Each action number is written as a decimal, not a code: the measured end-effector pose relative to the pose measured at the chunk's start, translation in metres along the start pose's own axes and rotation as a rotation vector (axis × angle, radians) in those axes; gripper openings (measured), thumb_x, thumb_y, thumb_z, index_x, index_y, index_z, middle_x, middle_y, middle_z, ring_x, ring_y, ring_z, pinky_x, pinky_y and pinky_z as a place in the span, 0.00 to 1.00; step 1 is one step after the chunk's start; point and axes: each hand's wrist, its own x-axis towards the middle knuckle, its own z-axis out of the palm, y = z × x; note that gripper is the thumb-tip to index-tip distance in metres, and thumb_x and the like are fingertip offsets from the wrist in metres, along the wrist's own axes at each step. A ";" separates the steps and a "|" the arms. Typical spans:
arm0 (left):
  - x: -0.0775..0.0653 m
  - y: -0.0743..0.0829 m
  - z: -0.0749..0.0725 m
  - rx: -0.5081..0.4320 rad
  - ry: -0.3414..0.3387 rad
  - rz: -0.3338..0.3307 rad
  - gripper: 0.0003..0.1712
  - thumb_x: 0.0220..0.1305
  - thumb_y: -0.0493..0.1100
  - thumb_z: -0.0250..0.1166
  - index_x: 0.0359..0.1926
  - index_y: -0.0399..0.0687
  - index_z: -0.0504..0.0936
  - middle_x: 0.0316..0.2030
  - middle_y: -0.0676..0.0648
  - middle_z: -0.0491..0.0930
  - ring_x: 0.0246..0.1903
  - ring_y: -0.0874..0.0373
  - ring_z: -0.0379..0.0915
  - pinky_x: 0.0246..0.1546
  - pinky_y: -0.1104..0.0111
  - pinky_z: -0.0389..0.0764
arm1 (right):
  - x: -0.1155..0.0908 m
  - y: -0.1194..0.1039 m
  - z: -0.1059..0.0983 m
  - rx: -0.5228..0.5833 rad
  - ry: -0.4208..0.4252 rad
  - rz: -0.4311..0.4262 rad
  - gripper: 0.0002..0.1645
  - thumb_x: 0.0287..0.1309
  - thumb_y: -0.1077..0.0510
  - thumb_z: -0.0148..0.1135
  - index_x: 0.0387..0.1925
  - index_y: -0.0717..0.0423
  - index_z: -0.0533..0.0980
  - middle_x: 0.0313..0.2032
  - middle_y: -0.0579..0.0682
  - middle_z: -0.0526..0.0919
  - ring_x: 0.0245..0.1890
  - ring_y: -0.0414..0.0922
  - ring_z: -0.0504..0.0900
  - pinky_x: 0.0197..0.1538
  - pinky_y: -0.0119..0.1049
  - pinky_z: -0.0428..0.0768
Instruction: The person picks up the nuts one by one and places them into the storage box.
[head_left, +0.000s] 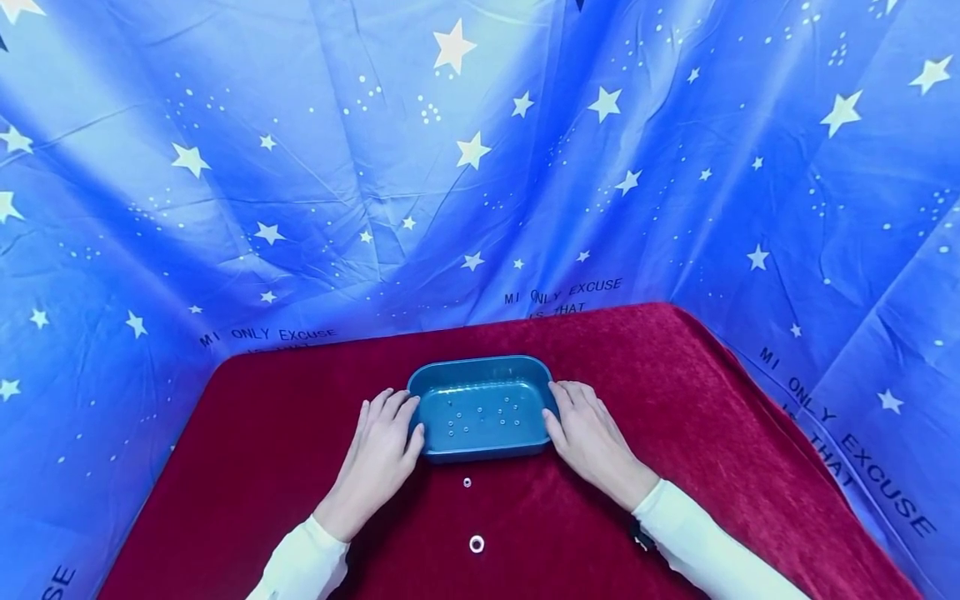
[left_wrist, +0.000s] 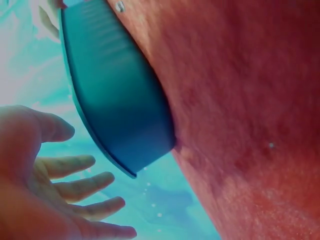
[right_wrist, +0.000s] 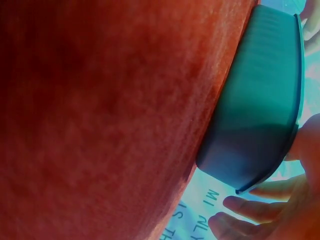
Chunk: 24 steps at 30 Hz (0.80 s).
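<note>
A blue-green rectangular plastic basin (head_left: 483, 450) stands on the red cloth, with several tiny shiny pieces (head_left: 480, 410) scattered over its floor. My left hand (head_left: 382, 442) is at the basin's left side; in the left wrist view its fingers (left_wrist: 85, 189) are straight and spread beside the rim. At the right side is my right hand (head_left: 592, 433), its thumb and extended fingers (right_wrist: 255, 208) right at the rim in the right wrist view. In front of the basin lie a small metal nut (head_left: 467, 482) and a larger pale ring (head_left: 476, 544) with a dark hole.
Red velvety cloth (head_left: 285, 433) covers the table. A blue curtain (head_left: 360, 167) printed with stars and lettering hangs behind it and along both sides. A dark band (head_left: 642, 537) is at the right wrist, by the white sleeve.
</note>
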 end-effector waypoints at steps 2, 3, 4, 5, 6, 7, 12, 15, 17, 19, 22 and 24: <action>-0.002 0.003 -0.001 0.000 0.000 0.007 0.27 0.74 0.43 0.71 0.68 0.33 0.83 0.67 0.33 0.80 0.71 0.32 0.71 0.72 0.28 0.68 | 0.000 0.000 0.000 -0.001 0.000 -0.002 0.36 0.76 0.53 0.66 0.74 0.71 0.72 0.66 0.67 0.80 0.69 0.63 0.76 0.72 0.61 0.78; -0.003 0.005 -0.001 -0.002 0.001 0.013 0.27 0.74 0.43 0.72 0.68 0.33 0.83 0.67 0.33 0.80 0.71 0.32 0.71 0.72 0.29 0.68 | 0.000 0.001 0.000 -0.002 0.002 -0.003 0.36 0.76 0.53 0.66 0.74 0.71 0.72 0.66 0.67 0.80 0.69 0.63 0.76 0.71 0.61 0.78; -0.005 0.006 -0.002 -0.004 0.001 0.017 0.27 0.74 0.42 0.72 0.68 0.33 0.83 0.67 0.33 0.80 0.71 0.31 0.71 0.72 0.29 0.68 | 0.000 0.001 0.001 -0.002 0.004 -0.005 0.35 0.76 0.53 0.66 0.74 0.71 0.72 0.66 0.67 0.80 0.68 0.63 0.76 0.71 0.61 0.78; -0.006 0.008 -0.002 -0.004 0.003 0.022 0.27 0.73 0.42 0.72 0.67 0.33 0.83 0.67 0.33 0.81 0.71 0.31 0.71 0.71 0.29 0.69 | 0.000 0.001 0.001 -0.002 0.007 -0.008 0.35 0.76 0.53 0.66 0.74 0.72 0.72 0.66 0.67 0.80 0.68 0.63 0.76 0.71 0.61 0.78; -0.007 0.009 -0.002 -0.004 0.007 0.028 0.27 0.73 0.42 0.72 0.67 0.33 0.83 0.67 0.33 0.81 0.71 0.31 0.71 0.71 0.29 0.69 | 0.000 0.001 0.000 -0.003 0.010 -0.011 0.35 0.76 0.54 0.66 0.74 0.72 0.72 0.66 0.67 0.80 0.68 0.63 0.76 0.71 0.61 0.79; -0.009 0.011 -0.003 -0.005 0.009 0.033 0.26 0.73 0.42 0.72 0.67 0.34 0.84 0.66 0.33 0.81 0.71 0.32 0.72 0.71 0.29 0.70 | 0.000 0.001 0.000 -0.003 0.013 -0.013 0.35 0.76 0.54 0.66 0.74 0.72 0.73 0.66 0.67 0.80 0.68 0.63 0.77 0.70 0.61 0.79; -0.015 0.019 -0.004 0.001 0.006 0.062 0.26 0.72 0.42 0.73 0.66 0.36 0.84 0.66 0.34 0.81 0.70 0.32 0.72 0.71 0.31 0.71 | 0.000 0.001 0.000 0.002 0.017 -0.013 0.35 0.76 0.54 0.65 0.74 0.72 0.73 0.66 0.68 0.80 0.68 0.63 0.77 0.71 0.61 0.79; -0.017 0.022 -0.006 0.001 0.002 0.073 0.26 0.71 0.42 0.73 0.66 0.36 0.85 0.66 0.34 0.81 0.70 0.32 0.72 0.71 0.32 0.71 | 0.000 0.000 -0.001 0.006 0.015 -0.012 0.35 0.76 0.54 0.65 0.74 0.72 0.72 0.66 0.68 0.80 0.68 0.63 0.77 0.71 0.61 0.78; -0.019 0.023 -0.006 0.004 0.004 0.078 0.27 0.71 0.43 0.74 0.66 0.36 0.85 0.66 0.34 0.81 0.70 0.33 0.73 0.71 0.33 0.72 | 0.000 0.000 -0.001 0.005 0.014 -0.013 0.35 0.76 0.54 0.65 0.74 0.72 0.72 0.66 0.68 0.80 0.68 0.63 0.77 0.71 0.61 0.78; -0.020 0.024 -0.007 0.010 0.005 0.081 0.27 0.70 0.43 0.75 0.66 0.36 0.85 0.66 0.34 0.82 0.70 0.33 0.73 0.71 0.33 0.73 | 0.000 0.000 -0.001 0.004 0.013 -0.013 0.35 0.76 0.54 0.65 0.74 0.72 0.72 0.66 0.68 0.80 0.68 0.63 0.77 0.71 0.61 0.79; -0.021 0.025 -0.007 0.017 0.000 0.084 0.27 0.70 0.43 0.75 0.66 0.36 0.85 0.66 0.35 0.82 0.70 0.33 0.73 0.71 0.36 0.74 | 0.000 0.000 0.000 0.002 0.013 -0.015 0.35 0.76 0.54 0.65 0.74 0.72 0.72 0.66 0.68 0.80 0.68 0.63 0.77 0.71 0.61 0.78; -0.022 0.027 -0.008 0.020 -0.005 0.086 0.26 0.71 0.43 0.74 0.66 0.37 0.85 0.66 0.35 0.82 0.70 0.34 0.73 0.70 0.38 0.76 | 0.000 0.000 0.000 0.001 0.014 -0.017 0.35 0.76 0.54 0.66 0.74 0.72 0.72 0.66 0.68 0.80 0.68 0.63 0.77 0.71 0.61 0.78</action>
